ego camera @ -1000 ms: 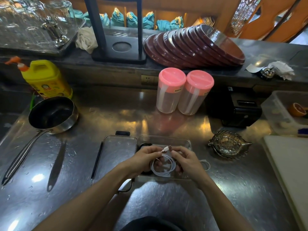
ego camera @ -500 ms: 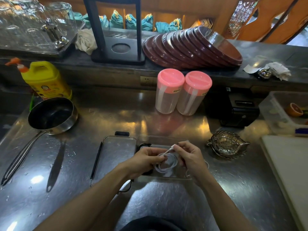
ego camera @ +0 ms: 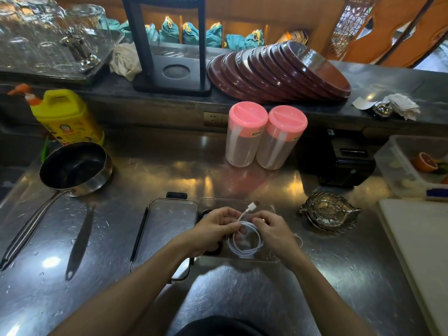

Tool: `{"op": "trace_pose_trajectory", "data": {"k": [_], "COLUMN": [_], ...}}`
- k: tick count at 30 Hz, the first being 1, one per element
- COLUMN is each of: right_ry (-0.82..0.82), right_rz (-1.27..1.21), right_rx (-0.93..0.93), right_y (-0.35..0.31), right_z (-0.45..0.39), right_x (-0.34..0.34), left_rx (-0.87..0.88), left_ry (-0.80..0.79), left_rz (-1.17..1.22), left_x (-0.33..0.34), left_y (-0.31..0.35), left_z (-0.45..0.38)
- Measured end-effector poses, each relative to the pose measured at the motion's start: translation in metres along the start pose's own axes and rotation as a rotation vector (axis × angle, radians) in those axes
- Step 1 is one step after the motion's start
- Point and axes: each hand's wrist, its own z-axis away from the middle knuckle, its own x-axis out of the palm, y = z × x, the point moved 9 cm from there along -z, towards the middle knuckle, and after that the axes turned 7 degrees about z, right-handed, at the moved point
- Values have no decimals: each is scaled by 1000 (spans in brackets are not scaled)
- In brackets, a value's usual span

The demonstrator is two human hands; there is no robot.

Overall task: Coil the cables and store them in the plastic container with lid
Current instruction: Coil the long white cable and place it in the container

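Two hands are busy with one white cable right over the clear plastic container, which sits near the middle of the shiny table. The left hand pinches the loops at their 10 o'clock side, with its fingers curled round the cord. The right hand holds the loops at their 2 o'clock side, fingers curled too. The plug end sticks up toward 12 o'clock, loose and not yet tucked in. A bit more white cord seems to trail out at 3 o'clock of the right hand, though it is hard to see.

I think the coil is nearly done. To do it well, keep the loops the same size and small enough to fit flat in the box. Wrap the loose plug end round the loops so they do not spring open. Do not bend the cord hard next to the plug. Only let go when the coil lies inside.

Something dark lies in the box at 9 o'clock, maybe another cable. The lid waits just beside the box at 9 o'clock, ready to go on.
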Motion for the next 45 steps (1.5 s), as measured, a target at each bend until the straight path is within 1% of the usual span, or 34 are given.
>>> {"op": "trace_pose_trajectory", "data": {"k": [2,4,6,8,9,12,14,16,18,20,23,24,26,27,30,32,34,36,38,40,43,45], "right_ry": [95,217,277,260,238,128,16,-57,-41,-88,-177,-186,-191,-191,-242,-255,-228,-174,-90,-57,-71,-57], "right_rz": [21,112,207,316,354,382,386,263,165,51,-214,-317,-492,-529,-536,-444,-348,-245,-89,-22,14,78], "right_rx": [-104,-252,-376,-437,-437,-341,-302,-274,-249,-188,-80,-41,54,88,102,52,-6,-46,-96,-108,-83,-99], "right_y": [-10,-25,-36,-43,-42,-32,-28,-27,-26,-21,-15,-12,-8,-6,-3,-9,-15,-21,-26,-28,-24,-23], "right_z": [5,14,22,26,24,17,18,22,20,16,14,14,17,17,21,26,30,31,28,27,23,20], "right_x": [-5,-10,-10,-7,-4,-2,5,12,11,12,16,16,16,16,20,19,19,18,13,8,7,6], "left_rx": [-5,-3,6,24,35,65,69,72,92,134,189,187,176,172,166,155,137,139,160,163,134,140], "left_ry": [-4,22,41,41,41,89,144,173,190,221,252,244,204,198,226,239,237,248,268,281,283,296], "left_rz": [-35,-45,-51,-74,-84,-76,-89,-167,-234,-266,-410,-464,-497,-503,-514,-514,-524,-573,-641,-670,-607,-524], "left_x": [0,-2,-4,-4,-4,-8,-12,-13,-12,-13,-17,-17,-13,-12,-16,-20,-20,-19,-16,-13,-13,-14], "left_y": [2,3,5,7,8,11,10,9,9,10,10,9,6,6,9,10,8,8,9,9,5,5], "left_z": [0,0,2,2,3,3,1,0,-3,-3,-6,-8,-9,-9,-8,-8,-9,-9,-9,-8,-8,-6]}}
